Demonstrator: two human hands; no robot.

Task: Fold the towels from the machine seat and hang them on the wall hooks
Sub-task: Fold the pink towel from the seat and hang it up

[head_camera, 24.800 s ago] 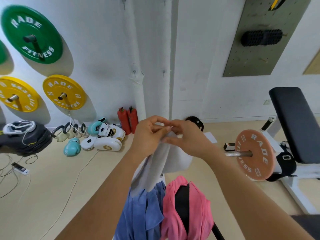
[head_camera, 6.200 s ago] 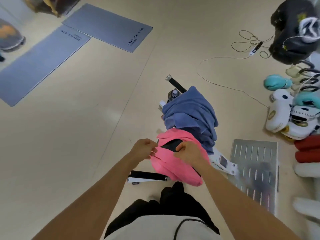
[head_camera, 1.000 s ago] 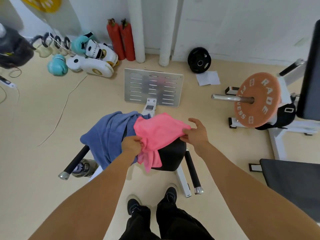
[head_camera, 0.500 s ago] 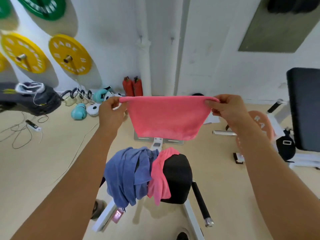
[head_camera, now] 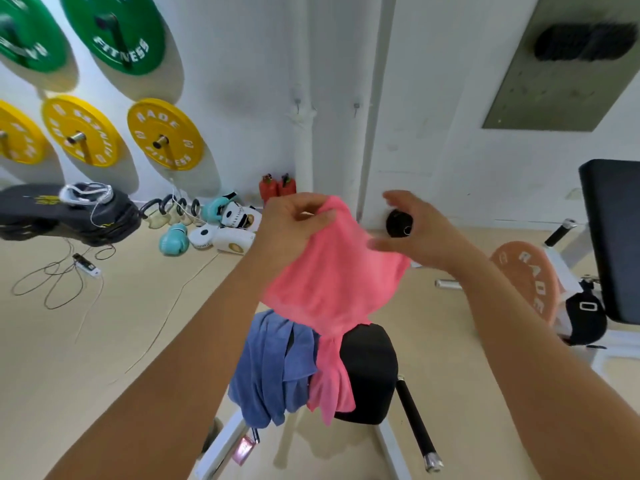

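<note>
Above the machine seat [head_camera: 367, 368] my left hand [head_camera: 294, 226] pinches the pink towel's [head_camera: 332, 271] top corner, while my right hand [head_camera: 419, 233], spread loose, hovers just beside its free right edge.

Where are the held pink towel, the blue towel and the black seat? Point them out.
held pink towel [head_camera: 332, 271], head view, middle of the hanging cloth.
blue towel [head_camera: 270, 365], head view, middle of its draped folds.
black seat [head_camera: 370, 368], head view, bare pad right of the towels.

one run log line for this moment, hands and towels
left hand: grips pink towel | right hand: open beside it | seat: blue towel, second pink towel
</note>
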